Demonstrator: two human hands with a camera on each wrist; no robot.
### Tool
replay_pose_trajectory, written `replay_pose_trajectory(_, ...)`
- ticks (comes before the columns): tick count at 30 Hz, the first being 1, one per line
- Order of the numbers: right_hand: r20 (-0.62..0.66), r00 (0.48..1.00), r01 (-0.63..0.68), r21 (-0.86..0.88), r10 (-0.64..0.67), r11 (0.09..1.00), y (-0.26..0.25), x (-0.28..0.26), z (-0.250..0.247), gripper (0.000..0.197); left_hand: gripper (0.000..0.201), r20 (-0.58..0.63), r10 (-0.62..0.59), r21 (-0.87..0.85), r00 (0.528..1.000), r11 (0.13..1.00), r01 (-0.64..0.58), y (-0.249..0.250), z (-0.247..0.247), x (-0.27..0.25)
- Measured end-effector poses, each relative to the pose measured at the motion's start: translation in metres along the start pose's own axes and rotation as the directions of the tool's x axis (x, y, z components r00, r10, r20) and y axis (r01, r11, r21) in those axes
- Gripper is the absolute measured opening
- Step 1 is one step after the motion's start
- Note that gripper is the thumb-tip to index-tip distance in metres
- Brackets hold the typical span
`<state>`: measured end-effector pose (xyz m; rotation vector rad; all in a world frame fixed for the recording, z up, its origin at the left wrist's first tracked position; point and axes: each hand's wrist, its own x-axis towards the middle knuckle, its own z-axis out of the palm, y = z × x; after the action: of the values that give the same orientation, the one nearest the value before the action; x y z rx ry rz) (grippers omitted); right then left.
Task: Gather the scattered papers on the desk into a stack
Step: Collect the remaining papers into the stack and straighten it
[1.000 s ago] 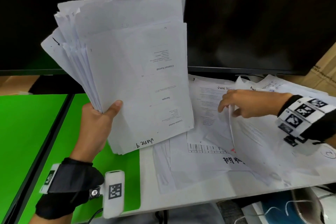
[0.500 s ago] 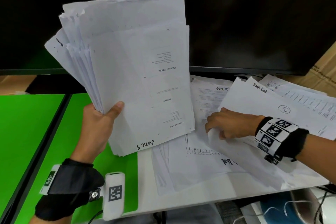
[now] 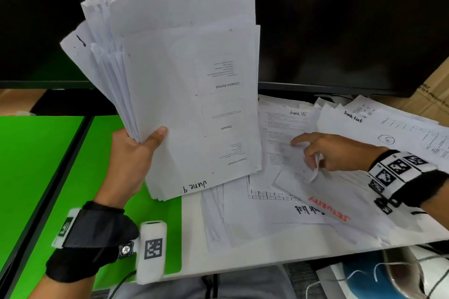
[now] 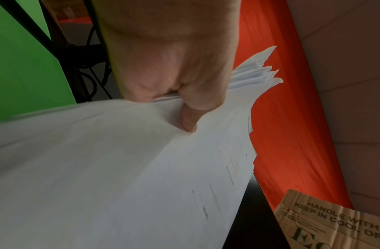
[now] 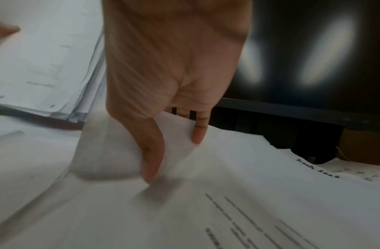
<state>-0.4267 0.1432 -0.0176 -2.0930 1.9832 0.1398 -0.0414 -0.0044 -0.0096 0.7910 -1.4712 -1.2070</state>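
My left hand [image 3: 132,153] grips a thick, fanned stack of white papers [image 3: 184,75] upright above the desk, thumb [image 4: 188,120] pressed on the front sheet marked "June 9". Loose sheets [image 3: 286,204] lie overlapping on the white desk [image 3: 194,255] to the right, among them "June 10" [image 3: 297,113] and "Task List" [image 3: 352,116] pages. My right hand [image 3: 323,153] lies over these sheets and pinches a curled corner of one sheet [image 5: 112,151] between thumb and fingers, lifting it off the pile.
Two dark monitors [image 3: 340,22] stand right behind the papers. A green mat [image 3: 43,165] covers the desk to the left. A brown cardboard box [image 3: 435,90] sits at the far right. A blue and white object [image 3: 379,279] with cables lies below the desk's front edge.
My right hand has let the big raised sheet fall back and now pinches a curled corner of a sheet lower on the pile. The left hand's stack has stayed put.
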Motion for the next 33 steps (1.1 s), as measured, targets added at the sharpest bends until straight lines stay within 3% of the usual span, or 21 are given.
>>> replay_pose_trajectory(5,0.138,0.99,0.029,-0.146,-0.009,0.989,-0.001,0.009,0.006,0.025,0.025,0.022,0.004,0.006,1.0,1.0,-0.004,0.0,0.008,-0.001)
replay_pose_trajectory(15,-0.006,0.998,0.055,-0.087,-0.055,0.995,0.011,0.0,0.015,0.012,0.027,0.009,-0.001,0.01,1.0,1.0,0.001,-0.004,0.008,-0.002)
replay_pose_trajectory(23,0.092,0.995,0.073,-0.261,-0.051,0.963,0.007,0.003,0.008,0.014,0.027,0.025,-0.007,0.012,1.0,1.0,0.006,-0.004,0.013,-0.002)
replay_pose_trajectory(28,0.057,0.996,0.077,-0.185,-0.067,0.98,0.002,-0.001,0.007,0.014,0.023,0.015,-0.012,0.021,1.0,1.0,0.012,-0.004,0.013,-0.001)
replay_pose_trajectory(33,-0.074,0.997,0.008,-0.055,-0.012,0.998,-0.011,-0.006,-0.007,0.025,0.022,0.021,-0.018,0.027,1.0,0.999,0.018,-0.004,0.015,-0.002)
